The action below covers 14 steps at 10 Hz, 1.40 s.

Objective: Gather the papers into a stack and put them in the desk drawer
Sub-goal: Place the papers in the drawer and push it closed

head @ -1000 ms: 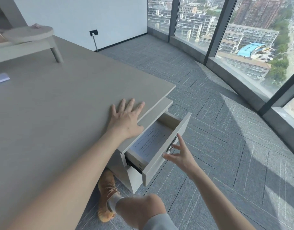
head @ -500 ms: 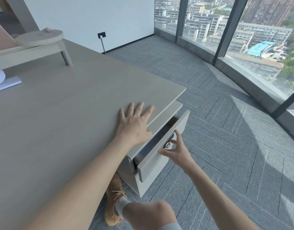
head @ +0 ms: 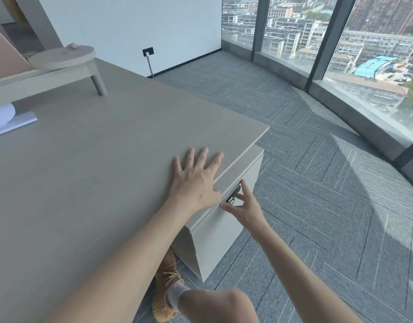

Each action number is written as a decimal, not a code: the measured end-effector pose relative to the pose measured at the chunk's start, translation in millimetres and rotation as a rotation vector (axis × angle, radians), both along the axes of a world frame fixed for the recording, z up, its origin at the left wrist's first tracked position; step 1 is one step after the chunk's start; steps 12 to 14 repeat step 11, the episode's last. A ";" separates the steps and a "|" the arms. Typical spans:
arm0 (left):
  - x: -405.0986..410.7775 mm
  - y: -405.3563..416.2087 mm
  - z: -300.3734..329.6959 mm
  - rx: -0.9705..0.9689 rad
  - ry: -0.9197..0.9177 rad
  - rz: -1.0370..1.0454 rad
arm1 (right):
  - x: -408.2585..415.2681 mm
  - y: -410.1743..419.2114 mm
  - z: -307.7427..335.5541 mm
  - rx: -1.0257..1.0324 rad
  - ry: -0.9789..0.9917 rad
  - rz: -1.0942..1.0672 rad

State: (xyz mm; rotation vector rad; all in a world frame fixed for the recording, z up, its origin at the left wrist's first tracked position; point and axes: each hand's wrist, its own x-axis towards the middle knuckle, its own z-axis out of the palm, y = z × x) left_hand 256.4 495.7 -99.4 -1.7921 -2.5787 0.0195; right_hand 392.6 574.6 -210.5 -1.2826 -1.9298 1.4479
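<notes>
drawer (head: 224,220) looks flush w/ the cabinet, papers not visible, presumably inside. right hand (head: 246,207) fingers spread, holding nothing, tips on the drawer front by the lock (head: 233,197). left hand (head: 196,180) flat, splayed on desk (head: 96,171) just above.

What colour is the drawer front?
Pale off-white drawer front, lighter than the grey-beige desk top; head view.
</notes>
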 end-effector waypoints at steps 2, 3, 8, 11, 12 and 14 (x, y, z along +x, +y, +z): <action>-0.1 2.5 -3.8 -0.007 0.015 -0.002 | -6.5 3.7 -7.3 0.072 -0.055 0.002; 0.5 2.5 -4.0 -0.008 0.016 0.002 | -10.4 7.2 -9.7 0.106 -0.105 0.025; 2.1 0.0 -0.8 0.010 -0.006 0.001 | -9.9 9.2 -4.0 0.115 -0.218 0.088; 4.2 -16.3 15.2 0.263 -0.489 0.108 | 3.0 0.1 51.3 0.273 -0.170 0.021; 4.2 -16.3 15.2 0.263 -0.489 0.108 | 3.0 0.1 51.3 0.273 -0.170 0.021; 4.2 -16.3 15.2 0.263 -0.489 0.108 | 3.0 0.1 51.3 0.273 -0.170 0.021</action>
